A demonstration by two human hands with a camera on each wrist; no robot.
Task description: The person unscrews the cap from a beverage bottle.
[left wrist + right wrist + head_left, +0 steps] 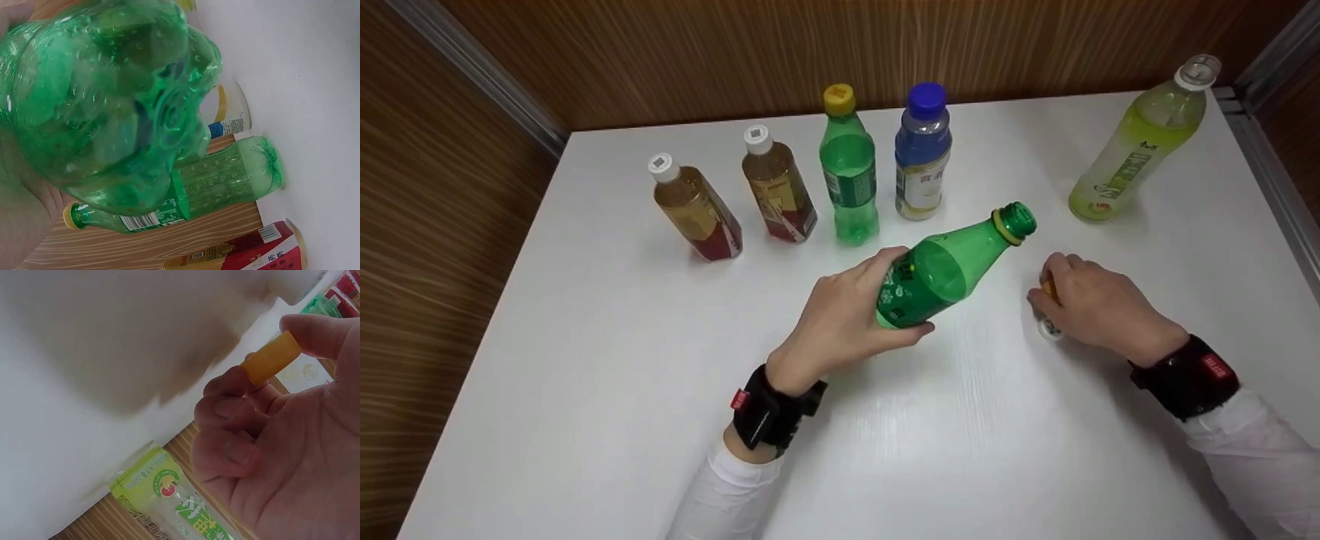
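Observation:
My left hand (847,315) grips an uncapped green bottle (952,266) around its label, tilted with the open neck up and to the right. In the left wrist view the base of this green bottle (112,107) is close, with droplets inside. My right hand (1099,304) pinches a yellow bottle cap (271,359) between thumb and forefinger, low over the table; its other fingers are curled. A white cap (1049,330) lies on the table just beside that hand. Behind it a large bottle of yellow-green drink (1136,150) stands without a cap.
Along the back of the white table (607,390) stand two brown-drink bottles with white caps (697,214) (780,191), a green bottle with a yellow cap (850,176), and a blue-capped bottle (922,161). Wood-grain panels (810,45) enclose the table's back and sides.

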